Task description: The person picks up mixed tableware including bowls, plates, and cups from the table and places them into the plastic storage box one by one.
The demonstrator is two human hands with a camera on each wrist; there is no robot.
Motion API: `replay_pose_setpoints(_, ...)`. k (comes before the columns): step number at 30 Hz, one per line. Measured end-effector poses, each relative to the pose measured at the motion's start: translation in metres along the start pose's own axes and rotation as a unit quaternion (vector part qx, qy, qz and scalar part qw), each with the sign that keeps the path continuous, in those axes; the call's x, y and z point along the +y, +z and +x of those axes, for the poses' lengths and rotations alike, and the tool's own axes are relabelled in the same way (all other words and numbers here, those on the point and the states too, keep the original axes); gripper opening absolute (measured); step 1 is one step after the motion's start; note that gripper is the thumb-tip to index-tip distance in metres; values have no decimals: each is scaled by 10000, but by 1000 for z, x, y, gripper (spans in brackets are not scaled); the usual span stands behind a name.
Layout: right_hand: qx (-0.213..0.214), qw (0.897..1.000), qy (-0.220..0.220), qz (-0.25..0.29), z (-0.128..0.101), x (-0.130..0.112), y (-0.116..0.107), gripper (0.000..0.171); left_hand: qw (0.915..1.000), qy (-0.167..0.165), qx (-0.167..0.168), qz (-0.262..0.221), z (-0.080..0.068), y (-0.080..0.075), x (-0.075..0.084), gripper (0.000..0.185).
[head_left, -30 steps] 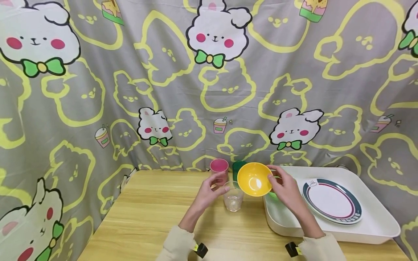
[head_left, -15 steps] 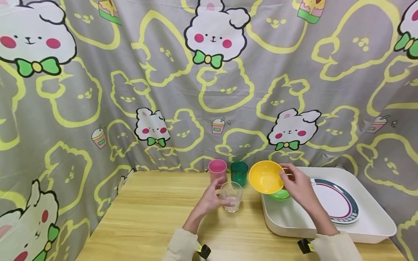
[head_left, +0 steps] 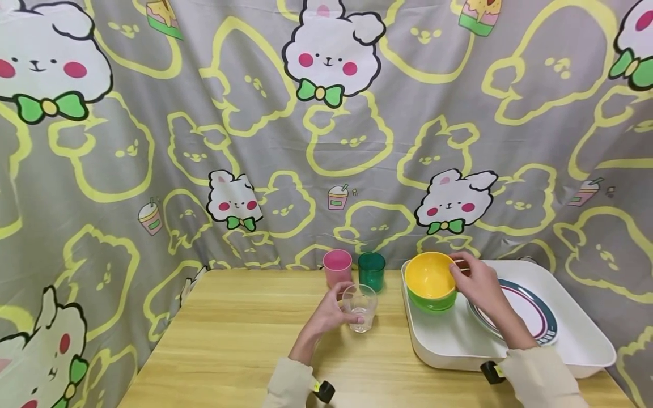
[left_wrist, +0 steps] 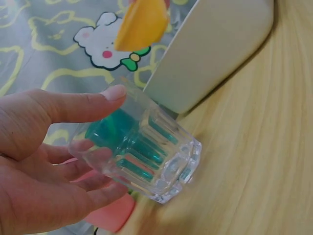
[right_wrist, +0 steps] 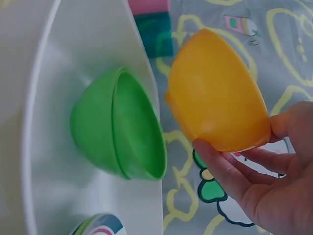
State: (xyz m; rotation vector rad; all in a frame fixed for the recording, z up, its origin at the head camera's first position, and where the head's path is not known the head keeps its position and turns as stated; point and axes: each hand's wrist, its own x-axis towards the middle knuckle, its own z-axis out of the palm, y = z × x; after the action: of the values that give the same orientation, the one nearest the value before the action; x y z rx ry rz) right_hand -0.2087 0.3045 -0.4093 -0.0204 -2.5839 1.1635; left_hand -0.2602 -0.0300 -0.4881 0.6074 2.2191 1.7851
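Observation:
My right hand [head_left: 479, 284] pinches the rim of a yellow bowl [head_left: 428, 276] between thumb and fingers. The bowl hangs above green bowls [right_wrist: 115, 125], apparently two nested, which sit at the left end of a white tray [head_left: 454, 345]; a gap shows in the right wrist view. My left hand [head_left: 330, 311] holds a clear drinking glass [left_wrist: 161, 147], thumb on one side and fingers on the other. Whether its base touches the table cannot be told. Just behind the glass stand a pink cup [head_left: 338, 269] and a dark green cup [head_left: 372, 272].
A white plate [head_left: 520, 309] with a dark teal rim lies in the tray, partly behind my right forearm. The wooden table [head_left: 240, 334] runs left of the tray. A patterned grey curtain [head_left: 285, 147] hangs along the back and left sides.
The right hand has carried the yellow bowl rightward, from near the glass to over the green bowls. My left hand has closed round the glass.

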Motion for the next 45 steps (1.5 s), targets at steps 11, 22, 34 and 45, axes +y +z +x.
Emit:
replay_pose_setpoints(11,-377,9973,-72,-625,20,14,6,34,10000,42,26,-47,-1,-2,-3,80)
replay_pose_setpoints(22,-859,9939,161,-668,25,26,8,28,9999,-30,84,-51,0,1,-7,81)
replay_pose_setpoints(34,-860,9938,430,-556,29,36,7,25,9998,2,137,-160,-2,4,-7,79)
replay_pose_setpoints(45,-451,9983,185,-333,22,42,4,32,9998,64,171,-58,-1,3,-9,80)
